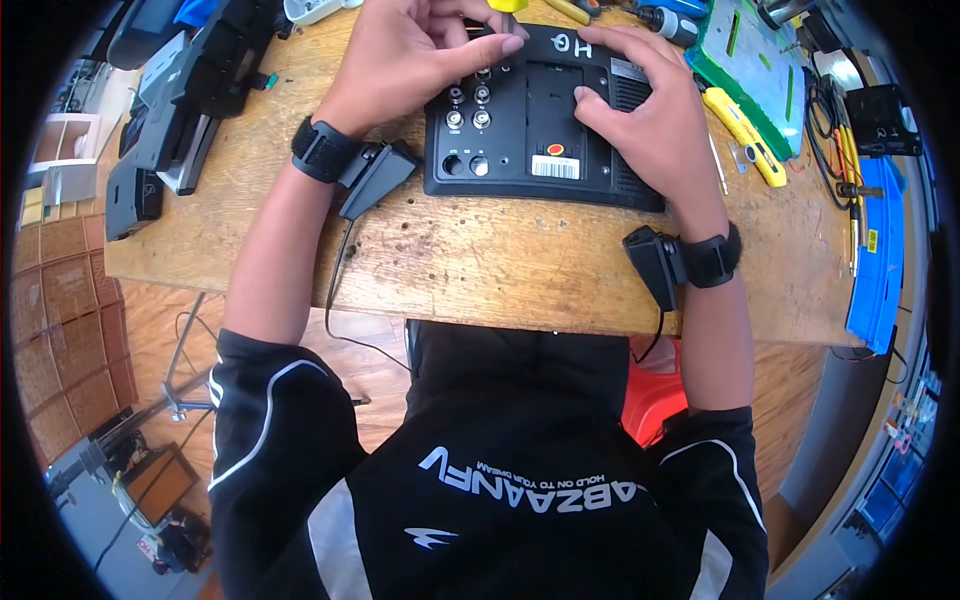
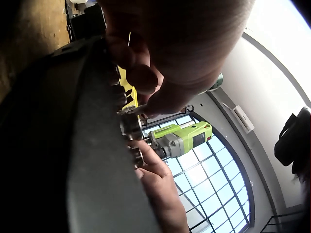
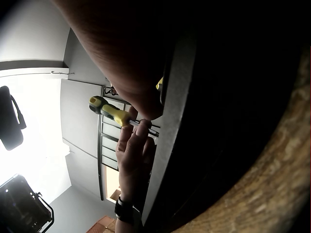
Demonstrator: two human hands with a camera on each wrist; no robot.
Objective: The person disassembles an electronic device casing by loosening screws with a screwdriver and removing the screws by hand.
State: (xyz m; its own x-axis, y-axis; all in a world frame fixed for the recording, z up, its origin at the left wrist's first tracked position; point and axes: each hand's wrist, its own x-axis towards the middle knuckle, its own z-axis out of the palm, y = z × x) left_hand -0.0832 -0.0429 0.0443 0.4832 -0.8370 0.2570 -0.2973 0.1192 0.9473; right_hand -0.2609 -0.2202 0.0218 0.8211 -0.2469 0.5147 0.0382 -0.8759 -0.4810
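Note:
A black monitor [image 1: 505,180] lies on the wooden bench with its back up, showing round metal connectors [image 1: 468,107], a barcode label and white hand-drawn letters. At its far edge my left hand [image 1: 405,65] pinches the metal shaft of a screwdriver [image 3: 114,114]. The yellow and dark handle stands up from the panel; its tip is hidden. My right hand [image 1: 655,115] rests spread on the monitor's right part, thumb on the panel and fingers near the far edge. In the left wrist view, connectors [image 2: 130,125] stick out between the two hands.
A yellow utility knife [image 1: 745,135] and a green-edged tray [image 1: 750,65] lie to the right, with a blue bin [image 1: 880,255] at the bench edge. Dark equipment [image 1: 175,110] stands at left. A green power tool [image 2: 182,140] shows beyond the hands.

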